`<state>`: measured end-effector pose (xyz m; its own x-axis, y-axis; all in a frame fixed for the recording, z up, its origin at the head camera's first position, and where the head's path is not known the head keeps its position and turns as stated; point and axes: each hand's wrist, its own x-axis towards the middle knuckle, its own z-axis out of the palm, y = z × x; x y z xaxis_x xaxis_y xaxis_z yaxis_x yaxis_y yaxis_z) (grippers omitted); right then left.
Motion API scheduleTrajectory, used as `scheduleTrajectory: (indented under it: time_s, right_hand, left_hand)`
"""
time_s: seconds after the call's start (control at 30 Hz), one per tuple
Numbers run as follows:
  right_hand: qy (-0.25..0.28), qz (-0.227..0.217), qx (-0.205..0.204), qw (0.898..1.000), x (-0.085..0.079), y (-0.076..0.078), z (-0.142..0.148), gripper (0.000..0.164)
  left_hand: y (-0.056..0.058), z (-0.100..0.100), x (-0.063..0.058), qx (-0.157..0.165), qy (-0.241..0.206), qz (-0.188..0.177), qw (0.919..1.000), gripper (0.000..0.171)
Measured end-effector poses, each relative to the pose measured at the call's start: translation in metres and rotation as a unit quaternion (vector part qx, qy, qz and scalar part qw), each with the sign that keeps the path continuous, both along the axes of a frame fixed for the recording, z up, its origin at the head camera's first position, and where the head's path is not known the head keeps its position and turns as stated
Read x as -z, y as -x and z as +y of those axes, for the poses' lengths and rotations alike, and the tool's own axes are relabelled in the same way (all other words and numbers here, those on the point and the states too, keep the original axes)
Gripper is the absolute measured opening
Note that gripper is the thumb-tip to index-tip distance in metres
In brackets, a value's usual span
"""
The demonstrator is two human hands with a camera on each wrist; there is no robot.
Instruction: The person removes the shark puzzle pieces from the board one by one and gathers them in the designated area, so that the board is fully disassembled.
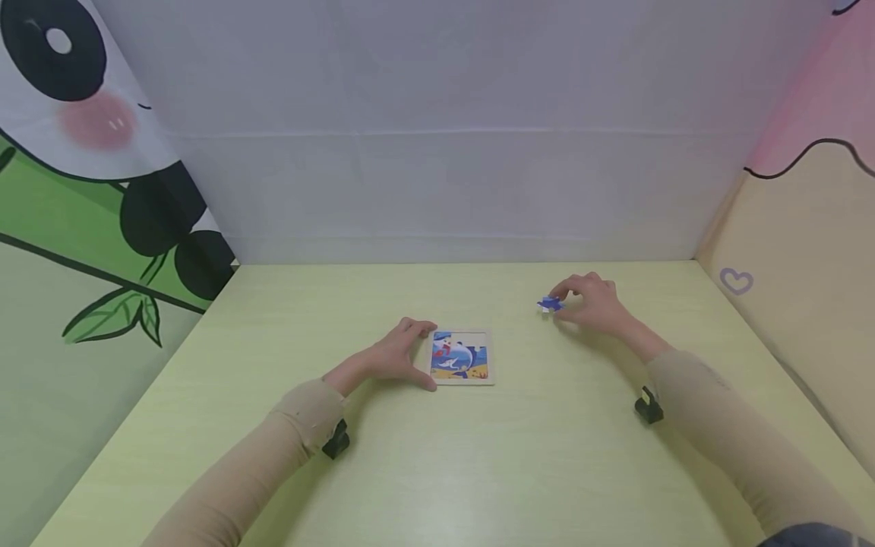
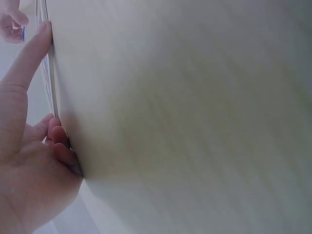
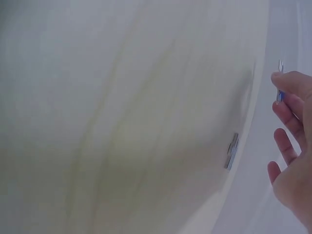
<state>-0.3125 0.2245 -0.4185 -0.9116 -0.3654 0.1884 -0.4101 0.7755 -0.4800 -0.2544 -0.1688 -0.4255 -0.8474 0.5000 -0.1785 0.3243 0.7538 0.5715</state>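
A square wooden jigsaw puzzle (image 1: pixel 462 357) with a dolphin picture lies on the table, a bare gap at its upper right. My left hand (image 1: pixel 399 352) holds the puzzle by its left side, thumb at the near corner and fingertips at the far corner. In the left wrist view the thumb (image 2: pixel 36 48) rests along the tray's edge. Right of the puzzle, my right hand (image 1: pixel 593 305) pinches a blue and white jigsaw piece (image 1: pixel 551 304) between thumb and finger. The right wrist view shows this held piece edge-on, above the tabletop, with the other fingers loosely curled.
Small thin flat pieces (image 3: pixel 232 152) lie on the table below my right hand in the right wrist view. The pale wooden table (image 1: pixel 437 456) ends at a white cloth backdrop (image 1: pixel 437 190). Printed cartoon panels flank it on both sides.
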Motion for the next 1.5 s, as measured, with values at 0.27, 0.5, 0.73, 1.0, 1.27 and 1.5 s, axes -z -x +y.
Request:
scheduleTrajectory:
  time_s: [0.27,0.5,0.73,1.0,1.27,1.5]
  right_hand:
    - [-0.005,-0.024,0.011,1.000,0.004,0.002,0.013,0.029]
    - [-0.029,-0.036,0.008,0.999,0.011,0.001,0.023,0.029]
    - [-0.041,-0.054,0.002,0.998,0.007,0.002,0.025,0.028]
    - [-0.025,-0.104,-0.007,0.994,0.003,0.002,0.027,0.031]
    - [-0.022,-0.114,-0.007,0.993,0.003,0.003,0.028,0.033]
    - [-0.021,-0.118,0.004,0.993,0.003,0.002,0.026,0.036]
  left_hand:
    - [-0.001,0.000,0.000,0.001,-0.006,-0.004,1.0000,0.111]
    - [0.002,0.000,0.005,0.003,0.001,0.001,1.0000,0.111]
    - [0.003,0.002,0.006,0.003,0.005,0.003,1.0000,0.111]
    - [0.002,0.002,0.004,0.003,0.006,0.006,1.0000,0.110]
    - [0.002,0.002,0.005,0.004,0.003,0.008,1.0000,0.110]
    - [0.003,0.001,0.006,0.002,0.005,0.008,1.0000,0.110]
